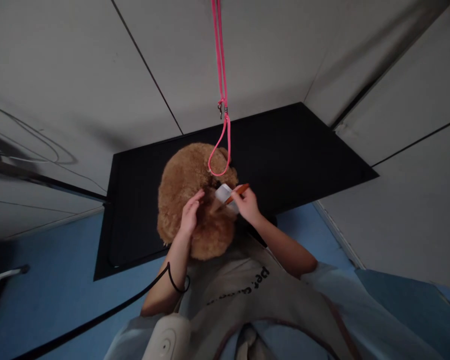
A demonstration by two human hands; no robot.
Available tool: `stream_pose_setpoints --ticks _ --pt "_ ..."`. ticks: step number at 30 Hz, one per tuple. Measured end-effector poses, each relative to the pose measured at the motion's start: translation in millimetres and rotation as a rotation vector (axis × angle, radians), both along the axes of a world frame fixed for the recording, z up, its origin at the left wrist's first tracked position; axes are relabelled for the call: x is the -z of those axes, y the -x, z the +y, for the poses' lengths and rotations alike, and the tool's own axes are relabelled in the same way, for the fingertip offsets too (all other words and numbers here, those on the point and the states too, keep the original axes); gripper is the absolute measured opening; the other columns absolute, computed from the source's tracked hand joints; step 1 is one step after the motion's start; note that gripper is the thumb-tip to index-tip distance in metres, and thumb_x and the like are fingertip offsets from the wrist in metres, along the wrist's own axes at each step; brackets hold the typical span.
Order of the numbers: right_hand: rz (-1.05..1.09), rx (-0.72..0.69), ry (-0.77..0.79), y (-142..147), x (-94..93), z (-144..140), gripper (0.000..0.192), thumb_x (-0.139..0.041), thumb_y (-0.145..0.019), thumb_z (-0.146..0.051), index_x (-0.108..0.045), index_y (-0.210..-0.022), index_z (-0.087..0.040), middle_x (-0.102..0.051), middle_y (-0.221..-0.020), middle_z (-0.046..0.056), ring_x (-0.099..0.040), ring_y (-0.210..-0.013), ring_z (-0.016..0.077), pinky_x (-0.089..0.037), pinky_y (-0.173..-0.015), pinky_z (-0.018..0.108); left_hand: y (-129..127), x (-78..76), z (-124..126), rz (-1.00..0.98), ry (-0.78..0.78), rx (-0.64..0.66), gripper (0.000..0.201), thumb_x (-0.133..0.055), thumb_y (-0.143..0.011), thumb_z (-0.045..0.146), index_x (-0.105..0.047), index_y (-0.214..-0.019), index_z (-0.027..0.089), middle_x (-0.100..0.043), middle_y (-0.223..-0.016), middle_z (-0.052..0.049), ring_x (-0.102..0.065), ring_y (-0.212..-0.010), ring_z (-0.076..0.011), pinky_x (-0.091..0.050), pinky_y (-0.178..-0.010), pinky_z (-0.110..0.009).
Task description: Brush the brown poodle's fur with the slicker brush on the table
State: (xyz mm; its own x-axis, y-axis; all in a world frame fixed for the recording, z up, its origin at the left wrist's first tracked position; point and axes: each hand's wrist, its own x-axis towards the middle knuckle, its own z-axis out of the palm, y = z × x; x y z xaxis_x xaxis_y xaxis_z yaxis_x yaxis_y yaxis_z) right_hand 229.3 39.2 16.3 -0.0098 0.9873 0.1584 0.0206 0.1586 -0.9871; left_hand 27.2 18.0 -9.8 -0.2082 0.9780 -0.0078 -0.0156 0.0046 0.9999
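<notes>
"Black table (281, 155): what is seen on it?"
"A curly brown dog (182, 177), placed at its near edge."
"What is gripped?"
"An orange-handled tool (224, 193), by the right hand (246, 204); the left hand (190, 214) is laid open against the dog."

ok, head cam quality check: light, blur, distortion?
Head view: dim overall, with soft shadows on the pale wall; the black table shows little surface detail; around the orange-handled tool in the right hand things look smeared, probably motion, while the pink loop reads crisper; edges slant and stretch, likely a wide-angle lens; no strong glare.
</notes>
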Motion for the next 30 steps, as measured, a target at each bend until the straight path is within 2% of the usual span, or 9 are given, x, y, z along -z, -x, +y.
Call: stream_pose_setpoints --ticks 2,4,6,10,12,16,22,26,30 --pt "0.039 0.146 -0.006 3 6.7 -9 0.011 -0.056 -0.079 -0.031 -0.054 -0.080 -0.020 -0.061 -0.081 0.002 -0.059 -0.078 0.0164 -0.047 -0.076 0.031 -2 0.6 -10 0.170 -0.200 -0.124 0.049 -0.041 -0.086 0.054 -0.066 -0.106 0.016 -0.058 -0.128 -0.012 -0.052 -0.121 -0.0246 -0.042 -0.101 -0.040" --pt "0.048 0.003 0.029 3 14.4 -20 0.012 -0.057 -0.078 -0.032 -0.055 -0.080 -0.020 -0.062 -0.082 0.002 -0.059 -0.079 0.0167 -0.047 -0.076 0.031 -2 2.1 -22 0.391 -0.284 -0.151 0.060 -0.026 -0.091 0.057 -0.061 -0.115 0.015 -0.059 -0.125 -0.014 -0.055 -0.117 -0.0244 -0.040 -0.102 -0.044" --pt "0.042 -0.117 0.112 -2 21.5 -24 0.013 -0.057 -0.077 -0.033 -0.056 -0.079 -0.020 -0.061 -0.077 0.002 -0.058 -0.074 0.0165 -0.048 -0.072 0.031 -2 4.4 -32 0.630 -0.265 -0.048 0.057 -0.034 -0.088 0.058 -0.062 -0.115 0.017 -0.064 -0.118 -0.012 -0.056 -0.114 -0.0269 -0.032 -0.106 -0.050" --pt "0.022 0.291 0.072 -19 24.9 -24 0.013 -0.057 -0.077 -0.033 -0.054 -0.078 -0.020 -0.059 -0.079 0.002 -0.057 -0.075 0.0164 -0.047 -0.077 0.033 -1 8.7 -40 1.026 -0.176 0.071 0.028 -0.055 -0.083 0.039 -0.070 -0.096 0.020 -0.069 -0.110 -0.007 -0.053 -0.116 -0.0292 -0.020 -0.110 -0.053" --pt "0.044 0.326 -0.006 -17 22.1 -32 0.010 -0.057 -0.079 -0.030 -0.054 -0.078 -0.021 -0.060 -0.084 0.003 -0.058 -0.081 0.0167 -0.046 -0.081 0.034 1 10.0 -38 1.155 -0.171 0.054 0.027 -0.048 -0.086 0.030 -0.070 -0.097 0.019 -0.069 -0.107 -0.007 -0.055 -0.112 -0.0264 -0.024 -0.108 -0.050" --pt "0.080 -0.076 0.095 -5 27.4 -49 0.010 -0.059 -0.078 -0.030 -0.058 -0.081 -0.021 -0.064 -0.083 0.003 -0.060 -0.079 0.0173 -0.049 -0.076 0.033 12 14.6 -31 1.226 -0.184 0.061 0.027 -0.046 -0.085 0.026 -0.070 -0.093 0.017 -0.070 -0.098 -0.009 -0.058 -0.102 -0.0246 -0.029 -0.105 -0.047" --pt "0.003 0.426 0.031 -29 33.1 -38 0.012 -0.058 -0.078 -0.031 -0.055 -0.077 -0.020 -0.060 -0.082 0.003 -0.058 -0.079 0.0167 -0.047 -0.080 0.034 31 31.7 -27 1.242 -0.235 0.049 0.021 -0.049 -0.075 0.026 -0.067 -0.082 0.018 -0.068 -0.088 -0.008 -0.057 -0.095 -0.0250 -0.032 -0.103 -0.046" --pt "0.097 -0.034 0.090 -3 30.4 -58 0.012 -0.059 -0.078 -0.033 -0.058 -0.082 -0.021 -0.064 -0.085 0.002 -0.061 -0.082 0.0166 -0.049 -0.078 0.031 26 34.4 -30 1.250 -0.253 0.030 0.025 -0.046 -0.080 0.027 -0.068 -0.085 0.019 -0.070 -0.093 -0.008 -0.057 -0.098 -0.0249 -0.032 -0.101 -0.046" --pt "0.088 0.081 0.184 4 44.7 -53 0.019 -0.059 -0.077 -0.037 -0.058 -0.083 -0.020 -0.063 -0.084 0.003 -0.060 -0.078 0.0178 -0.049 -0.075 0.033 15 30.1 -34 1.243 -0.264 0.010 0.026 -0.044 -0.087 0.027 -0.068 -0.089 0.018 -0.071 -0.096 -0.008 -0.058 -0.102 -0.0242 -0.031 -0.102 -0.045"
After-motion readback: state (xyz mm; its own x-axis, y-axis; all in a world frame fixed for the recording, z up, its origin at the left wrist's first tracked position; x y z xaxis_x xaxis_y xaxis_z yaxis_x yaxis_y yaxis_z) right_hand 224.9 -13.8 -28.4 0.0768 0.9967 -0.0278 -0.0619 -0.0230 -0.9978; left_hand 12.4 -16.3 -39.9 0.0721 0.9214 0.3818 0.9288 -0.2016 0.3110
